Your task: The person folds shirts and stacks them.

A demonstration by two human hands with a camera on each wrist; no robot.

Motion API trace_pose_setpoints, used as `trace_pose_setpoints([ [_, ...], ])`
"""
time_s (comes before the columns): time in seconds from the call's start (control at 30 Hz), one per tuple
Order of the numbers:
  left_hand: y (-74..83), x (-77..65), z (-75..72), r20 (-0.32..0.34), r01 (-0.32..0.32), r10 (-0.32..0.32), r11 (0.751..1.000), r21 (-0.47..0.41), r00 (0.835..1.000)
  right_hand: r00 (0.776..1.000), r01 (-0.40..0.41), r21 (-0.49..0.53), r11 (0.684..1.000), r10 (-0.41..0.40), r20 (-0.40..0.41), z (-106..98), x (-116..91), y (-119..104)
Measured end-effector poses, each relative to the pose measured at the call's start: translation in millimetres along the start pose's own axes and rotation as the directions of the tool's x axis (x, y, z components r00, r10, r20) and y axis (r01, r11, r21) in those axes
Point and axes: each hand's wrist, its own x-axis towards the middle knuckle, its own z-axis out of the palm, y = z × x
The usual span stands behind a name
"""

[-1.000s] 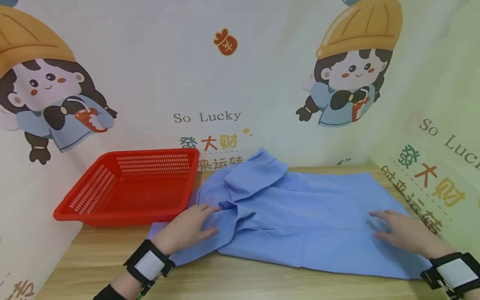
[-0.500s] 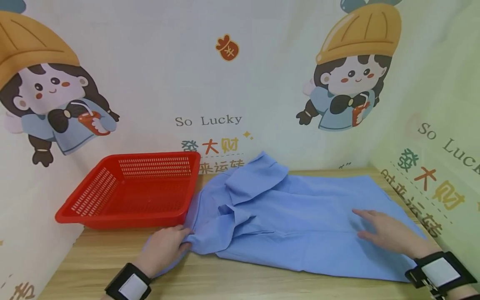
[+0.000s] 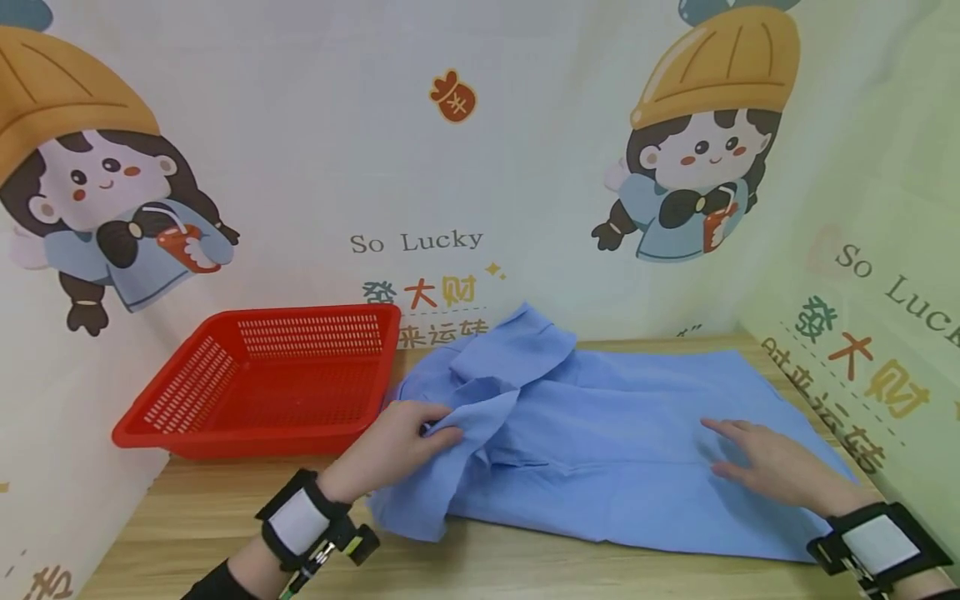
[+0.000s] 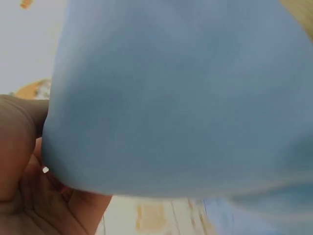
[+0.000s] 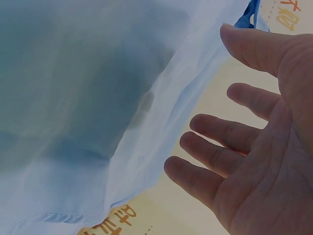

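The cloth (image 3: 637, 433) lies across the middle of the table (image 3: 225, 517), reaching well towards 3 o'clock if 12 points away from the person. Its broad 3 o'clock part is fairly flat; its 9 o'clock part is bunched, with a raised fold (image 3: 517, 358) at about 11. The basket (image 3: 225, 440) sits at 9 to 10 o'clock, just beside the bunched part; whether they touch cannot be told.

The left hand (image 3: 397, 446), at 9 o'clock, pinches an edge of the cloth between thumb and fingers, lifting a flap (image 3: 450, 467) that drops towards 8 o'clock. The right hand (image 3: 783, 467), at 3 o'clock, is spread wide with fingers nearly straight; it holds nothing, and a shadow beneath suggests it is hovering above the cloth.

The step in hand looks like straightening or turning the bunched end. It would probably go best with the left pinch kept near the edge and the flap drawn out slowly and low, so it does not drag the layers below. The right palm could press lightly on the flat part as an anchor. The fold at 11 o'clock seems likely to trap creases, so it deserves separate smoothing.
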Motion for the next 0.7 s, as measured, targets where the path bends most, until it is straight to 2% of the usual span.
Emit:
trace_pose_setpoints([
  [0.13, 32.8, 32.3, 9.9, 0.042, -0.030, 0.034, 0.994, -0.107, 0.999, 1.000, -0.011, 0.014, 1.000, 0.011, 0.015, -1.3, 0.0, -1.3],
  [0.23, 51.9, 56.7, 23.8, 0.067, -0.042, 0.054, 0.983, -0.180, 0.996, 1.000, -0.011, 0.031, 0.999, 0.010, 0.025, -2.0, -0.2, -4.0],
  [0.37, 69.1, 87.8, 49.0, 0.057, -0.051, 0.068, 0.964, -0.261, 0.996, 1.000, 0.000, 0.044, 0.999, -0.001, 0.017, -2.9, -0.5, -7.4],
  [0.43, 74.1, 100.9, 63.8, 0.043, -0.039, 0.054, 0.953, -0.302, 0.998, 1.000, 0.004, 0.051, 0.999, -0.005, 0.014, -3.3, -0.1, -8.8],
  [0.53, 77.1, 117.6, 88.2, 0.038, 0.014, 0.000, 0.929, -0.369, 0.999, 1.000, 0.002, 0.064, 0.998, -0.002, 0.005, -3.6, 0.4, -10.9],
  [0.6, 76.2, 126.0, 104.2, 0.048, 0.077, -0.063, 0.911, -0.406, 0.997, 1.000, -0.008, 0.082, 0.997, 0.007, 0.017, -3.2, 0.9, -12.8],
  [0.7, 71.4, 134.1, 125.1, 0.100, 0.180, -0.152, 0.878, -0.443, 0.983, 0.998, -0.039, 0.118, 0.992, 0.033, 0.048, -1.9, 2.7, -17.8],
])
